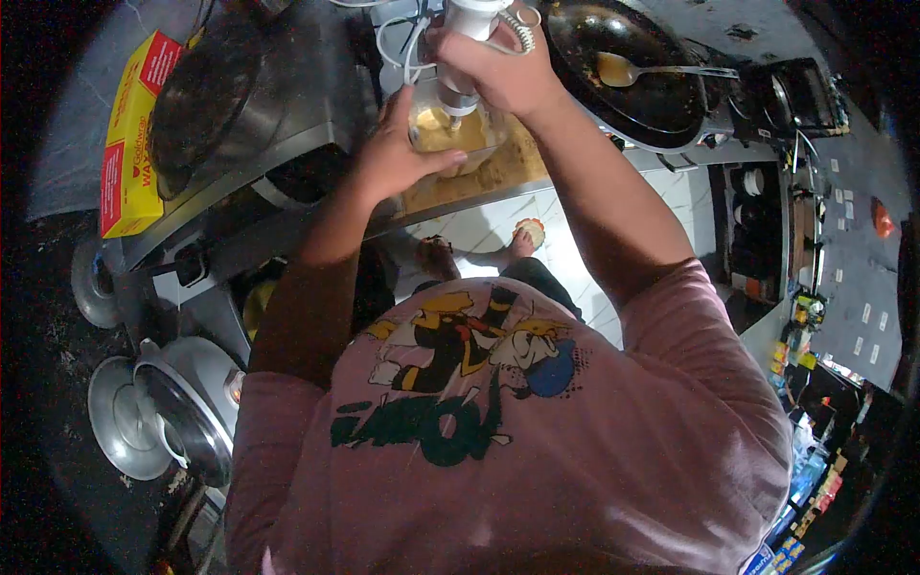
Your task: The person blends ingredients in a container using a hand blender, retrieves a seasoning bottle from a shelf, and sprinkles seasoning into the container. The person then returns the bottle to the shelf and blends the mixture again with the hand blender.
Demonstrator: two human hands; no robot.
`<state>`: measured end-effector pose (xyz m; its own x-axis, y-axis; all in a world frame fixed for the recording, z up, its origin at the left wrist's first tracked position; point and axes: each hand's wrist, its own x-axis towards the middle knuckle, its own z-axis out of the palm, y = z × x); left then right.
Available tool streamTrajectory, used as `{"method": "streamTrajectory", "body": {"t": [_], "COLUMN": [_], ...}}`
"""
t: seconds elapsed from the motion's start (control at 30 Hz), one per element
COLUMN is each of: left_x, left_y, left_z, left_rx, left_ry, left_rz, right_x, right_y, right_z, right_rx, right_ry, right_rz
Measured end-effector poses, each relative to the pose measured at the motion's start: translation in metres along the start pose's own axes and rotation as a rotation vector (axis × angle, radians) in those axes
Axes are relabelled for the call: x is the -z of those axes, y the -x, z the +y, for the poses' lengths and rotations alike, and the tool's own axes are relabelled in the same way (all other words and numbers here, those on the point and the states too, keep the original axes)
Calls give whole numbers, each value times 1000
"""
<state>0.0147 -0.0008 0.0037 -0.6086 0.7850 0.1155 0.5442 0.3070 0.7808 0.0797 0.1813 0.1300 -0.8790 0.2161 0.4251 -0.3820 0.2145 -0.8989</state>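
A white hand blender (454,79) stands upright with its lower end in a clear square container (487,156). Yellowish liquid (436,134) fills part of that container, around the blender's shaft. My right hand (513,72) is closed around the blender's body, and a coiled white cord runs by the knuckles. With thumb and fingers spread around its near left corner, my left hand (398,153) grips the container. The container rests on a wooden board (522,163) at the counter's edge.
Right of my hands sits a black wok (594,105) with a metal ladle (661,71) in it. A yellow and red wax paper box (139,134) lies at left beside a dark round pan (206,105). Metal bowls and lids (129,417) are stacked lower left.
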Motion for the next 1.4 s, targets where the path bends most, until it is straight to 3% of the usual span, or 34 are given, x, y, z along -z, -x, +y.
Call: {"method": "streamTrajectory", "body": {"t": [0.13, 0.23, 0.3, 0.47, 0.53, 0.67, 0.73, 0.8, 0.97, 1.07, 1.2, 1.23, 1.27, 1.4], "left_x": [1, 0, -1, 5, 3, 2, -1, -5, -1, 4, 2, 1, 0, 1], "left_y": [1, 2, -1, -1, -1, -2, -2, -2, -2, -1, -1, -1, 0, -2], "left_z": [2, 2, -3, 4, 1, 3, -3, -9, -3, 2, -2, -2, -3, 0], "left_rx": [3, 42, 36, 109, 21, 61, 22, 7, -19, 79, 60, 28, 31, 36], "left_ry": [-63, -69, -40, -9, 10, 51, 46, 28, -9, -59, 36, 49, 50, 93], "left_rz": [9, 1, -25, -94, -51, -69, -34, -13, 0, -68, -70, -36, -36, -36], "right_x": [-3, -5, -5, -2, 2, 14, 12, 13, 0, -1, 12, 19, 15, 20], "right_y": [-1, 1, 4, 18, 23, 15, 11, 9, 9, 14, 28, 28, 30, 22], "right_z": [10, 27, 37, 38, 30, 11, 5, 1, 35, 67, 60, 63, 29, 20], "right_rx": [-27, 93, 208, 42, -29, -105, -53, -113, 158, 136, -55, -24, -97, 17], "right_ry": [-80, -67, 138, 80, -25, -82, -79, -108, 48, 213, 8, -39, -86, 5], "right_rz": [-30, -40, -60, -102, 13, 5, 39, -63, -52, -7, 3, 43, 71, 124]}}
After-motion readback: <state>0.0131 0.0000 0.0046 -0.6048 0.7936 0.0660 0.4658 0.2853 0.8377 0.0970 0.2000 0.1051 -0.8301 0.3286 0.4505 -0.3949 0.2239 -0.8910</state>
